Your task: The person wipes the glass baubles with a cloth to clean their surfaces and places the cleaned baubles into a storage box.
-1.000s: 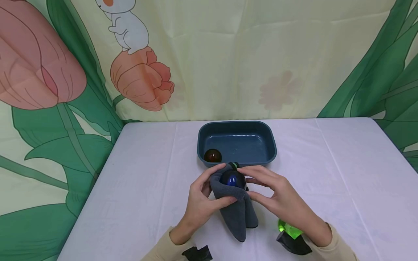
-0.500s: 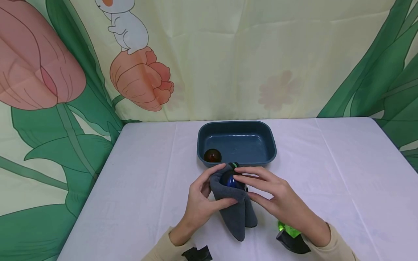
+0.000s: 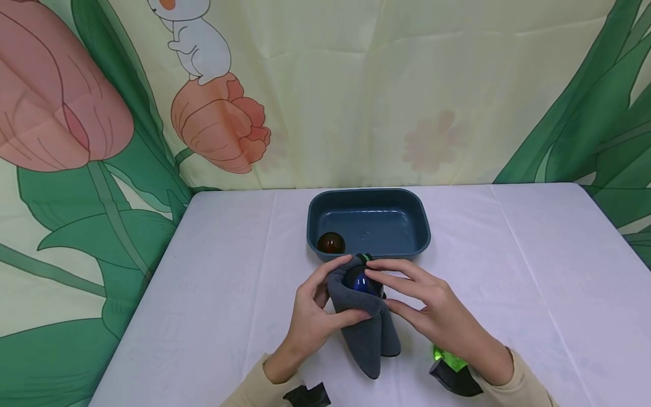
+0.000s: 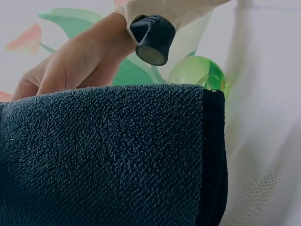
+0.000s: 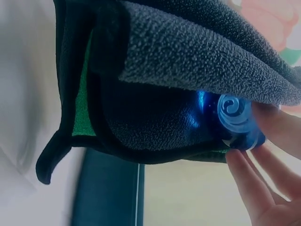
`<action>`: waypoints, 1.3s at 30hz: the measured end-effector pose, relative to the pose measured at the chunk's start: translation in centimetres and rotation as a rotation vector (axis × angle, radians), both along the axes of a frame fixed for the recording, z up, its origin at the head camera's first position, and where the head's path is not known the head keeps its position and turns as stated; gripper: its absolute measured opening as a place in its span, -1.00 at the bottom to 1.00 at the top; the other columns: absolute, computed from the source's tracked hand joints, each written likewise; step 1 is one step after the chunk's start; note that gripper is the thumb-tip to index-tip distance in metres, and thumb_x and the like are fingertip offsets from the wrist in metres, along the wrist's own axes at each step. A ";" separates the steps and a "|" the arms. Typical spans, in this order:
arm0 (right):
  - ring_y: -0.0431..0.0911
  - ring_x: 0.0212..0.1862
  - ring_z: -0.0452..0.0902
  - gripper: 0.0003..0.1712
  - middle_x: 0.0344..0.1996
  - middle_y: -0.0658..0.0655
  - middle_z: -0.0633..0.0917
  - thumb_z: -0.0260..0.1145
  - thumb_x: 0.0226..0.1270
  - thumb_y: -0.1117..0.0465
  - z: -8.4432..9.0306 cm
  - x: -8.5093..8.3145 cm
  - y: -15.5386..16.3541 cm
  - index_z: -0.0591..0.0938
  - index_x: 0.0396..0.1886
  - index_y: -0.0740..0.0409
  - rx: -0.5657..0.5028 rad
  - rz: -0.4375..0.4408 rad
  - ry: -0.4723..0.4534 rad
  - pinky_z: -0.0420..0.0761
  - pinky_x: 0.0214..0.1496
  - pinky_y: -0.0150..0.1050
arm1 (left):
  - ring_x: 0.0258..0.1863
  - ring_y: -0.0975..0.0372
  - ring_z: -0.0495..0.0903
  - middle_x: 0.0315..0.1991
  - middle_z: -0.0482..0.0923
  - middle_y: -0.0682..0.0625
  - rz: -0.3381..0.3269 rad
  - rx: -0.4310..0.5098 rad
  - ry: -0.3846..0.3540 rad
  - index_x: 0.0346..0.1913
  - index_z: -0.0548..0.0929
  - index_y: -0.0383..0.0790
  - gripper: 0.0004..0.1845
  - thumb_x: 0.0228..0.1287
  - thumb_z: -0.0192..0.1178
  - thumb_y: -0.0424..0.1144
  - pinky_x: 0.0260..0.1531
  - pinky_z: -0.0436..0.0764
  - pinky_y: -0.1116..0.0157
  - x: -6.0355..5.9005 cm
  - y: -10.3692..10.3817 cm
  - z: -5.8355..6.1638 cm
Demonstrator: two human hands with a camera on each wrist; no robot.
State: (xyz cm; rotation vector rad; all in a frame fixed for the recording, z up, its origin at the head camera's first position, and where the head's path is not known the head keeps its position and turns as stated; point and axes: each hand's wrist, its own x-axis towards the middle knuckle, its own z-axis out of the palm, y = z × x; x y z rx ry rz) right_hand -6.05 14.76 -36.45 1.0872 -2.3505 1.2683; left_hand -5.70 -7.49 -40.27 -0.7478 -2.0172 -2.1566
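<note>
The left grip [image 3: 309, 317] was pinching the dark grey-blue towelling cloth [image 3: 367, 339] round the glossy deep-blue ball [image 3: 359, 281], while the right grip [image 3: 434, 302] held the ball's exposed right side, just near of the dark-blue rectangular basin [image 3: 381, 223]. Such a smooth surface could have slipped from either grip if the fingers slackened or the cloth slid, and the ball might then have dropped onto the white-covered desk [image 3: 218, 271] and rolled, perhaps into the shiny green ball [image 3: 448, 357] near right.

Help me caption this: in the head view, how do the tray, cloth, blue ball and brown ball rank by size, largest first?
1. Tray
2. Cloth
Not ranked: blue ball and brown ball; the blue one is partly covered and nearer the camera.
</note>
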 end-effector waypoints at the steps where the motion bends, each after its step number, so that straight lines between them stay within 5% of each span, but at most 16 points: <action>1: -0.12 0.23 0.54 -0.15 0.20 0.13 0.60 0.55 -0.16 0.60 0.0 0.0 0.0 0.61 0.25 0.11 -0.004 -0.005 -0.012 0.49 0.20 -0.57 | 0.11 0.11 0.63 0.22 0.51 -0.23 0.000 0.001 -0.001 0.38 0.42 -0.21 -0.23 0.06 0.48 -0.43 0.15 0.62 0.22 0.0 0.0 0.0; 9: -0.20 0.16 0.59 -0.30 0.18 0.06 0.61 0.44 0.11 0.53 -0.3 0.1 -0.2 0.58 0.28 0.07 -0.089 -0.028 -0.241 0.69 0.04 -0.32 | 0.11 0.12 0.64 0.22 0.51 -0.23 0.004 0.001 -0.001 0.39 0.41 -0.20 -0.22 0.07 0.49 -0.41 0.16 0.61 0.23 0.0 0.0 -0.1; 15: -0.17 0.13 0.62 -0.33 0.17 0.07 0.61 0.44 0.15 0.47 -0.2 0.1 -0.2 0.58 0.29 0.04 -0.075 -0.044 -0.286 0.70 0.03 -0.30 | 0.08 0.14 0.65 0.16 0.57 -0.26 0.032 0.012 -0.001 0.36 0.44 -0.22 -0.24 0.05 0.50 -0.41 0.14 0.63 0.25 0.0 0.0 -0.3; 23: -0.13 0.23 0.55 -0.09 0.27 0.03 0.55 0.55 -0.10 0.56 0.1 -0.1 0.2 0.55 0.32 0.00 0.041 -0.007 -0.119 0.55 0.15 -0.53 | 0.08 0.14 0.65 0.14 0.58 -0.27 0.036 0.028 -0.015 0.35 0.45 -0.22 -0.27 0.07 0.49 -0.41 0.14 0.63 0.25 0.0 0.0 -0.3; 33: -0.11 0.26 0.49 -0.06 0.24 0.12 0.57 0.57 -0.23 0.62 -0.1 -0.1 -0.1 0.59 0.28 0.09 0.038 0.007 0.040 0.46 0.22 -0.58 | 0.14 0.16 0.62 0.17 0.56 -0.29 -0.021 0.065 -0.063 0.34 0.41 -0.29 -0.23 0.05 0.53 -0.30 0.18 0.59 0.23 -0.3 0.0 -0.2; 39: -0.11 0.31 0.44 -0.48 0.28 0.10 0.54 0.28 0.38 0.08 -0.3 -0.1 0.1 0.56 0.30 0.09 0.065 0.024 0.014 0.47 0.25 -0.53 | 0.23 0.14 0.54 0.25 0.45 -0.29 -0.053 0.089 -0.106 0.33 0.41 -0.33 -0.22 0.03 0.54 -0.29 0.22 0.55 0.25 -0.5 0.2 -0.1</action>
